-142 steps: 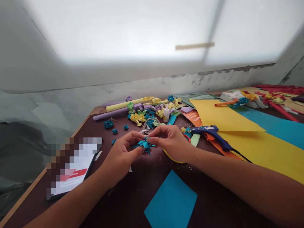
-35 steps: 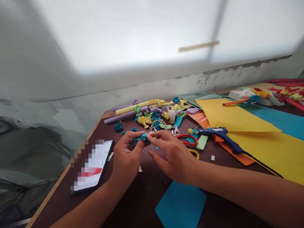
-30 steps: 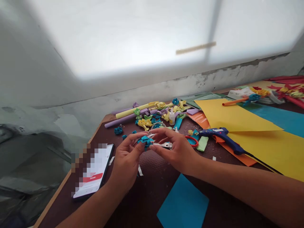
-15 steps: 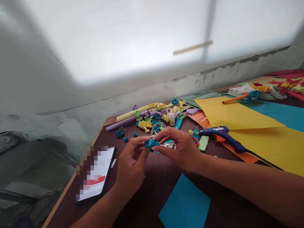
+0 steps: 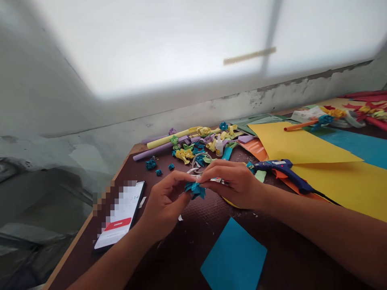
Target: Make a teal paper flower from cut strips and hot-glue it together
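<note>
A small blue paper flower (image 5: 196, 190) with pointed petals is held above the dark tabletop. My left hand (image 5: 165, 203) pinches it from the left between thumb and fingers. From the right, my right hand (image 5: 234, 183) closes its thumb and forefinger on the flower's upper edge. A pair of scissors lies partly hidden behind my right hand. In front of my hands, a blue paper sheet (image 5: 234, 255) with angled corners lies flat on the table.
A phone (image 5: 121, 217) lies at the left edge. Behind my hands are paper scraps and flowers, rolled paper tubes (image 5: 160, 148) and a small glue bottle (image 5: 219, 146). A blue glue gun (image 5: 286, 171) rests on yellow paper (image 5: 302, 143) at the right.
The blue paper flower has turned in my fingers, and its pointed petals now hang lower. My right hand has shifted slightly. The whole view has moved a little.
</note>
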A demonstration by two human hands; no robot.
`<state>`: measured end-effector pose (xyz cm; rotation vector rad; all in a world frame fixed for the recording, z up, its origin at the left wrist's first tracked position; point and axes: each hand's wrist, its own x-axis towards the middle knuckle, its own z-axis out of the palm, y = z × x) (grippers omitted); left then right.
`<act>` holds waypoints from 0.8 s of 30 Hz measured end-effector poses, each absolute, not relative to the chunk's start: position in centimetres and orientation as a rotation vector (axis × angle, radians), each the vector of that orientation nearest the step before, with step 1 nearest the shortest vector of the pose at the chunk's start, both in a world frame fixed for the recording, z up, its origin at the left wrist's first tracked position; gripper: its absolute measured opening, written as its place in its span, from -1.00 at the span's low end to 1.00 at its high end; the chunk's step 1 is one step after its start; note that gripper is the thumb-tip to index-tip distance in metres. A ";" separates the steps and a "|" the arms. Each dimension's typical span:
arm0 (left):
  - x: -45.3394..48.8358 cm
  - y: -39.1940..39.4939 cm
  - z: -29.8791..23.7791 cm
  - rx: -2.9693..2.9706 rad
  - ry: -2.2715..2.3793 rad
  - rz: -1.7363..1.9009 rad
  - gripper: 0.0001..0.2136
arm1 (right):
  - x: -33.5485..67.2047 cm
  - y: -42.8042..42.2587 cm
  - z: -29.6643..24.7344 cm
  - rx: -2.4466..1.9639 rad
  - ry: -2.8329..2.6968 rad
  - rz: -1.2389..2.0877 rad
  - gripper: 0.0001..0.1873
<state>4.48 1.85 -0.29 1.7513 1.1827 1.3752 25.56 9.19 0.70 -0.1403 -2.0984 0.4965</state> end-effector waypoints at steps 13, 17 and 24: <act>6.6 2.6 -1.4 1.597 1.509 1.421 -0.86 | 22.6 7.8 -0.2 -0.812 -2.039 0.523 -0.90; 6.7 2.4 -1.3 1.601 1.506 1.445 -0.87 | 22.6 7.8 -0.1 -0.890 -2.038 0.498 -0.92; 6.6 2.8 -1.4 1.594 1.515 1.459 -0.85 | 22.8 7.8 0.3 -0.953 -2.029 0.541 -0.93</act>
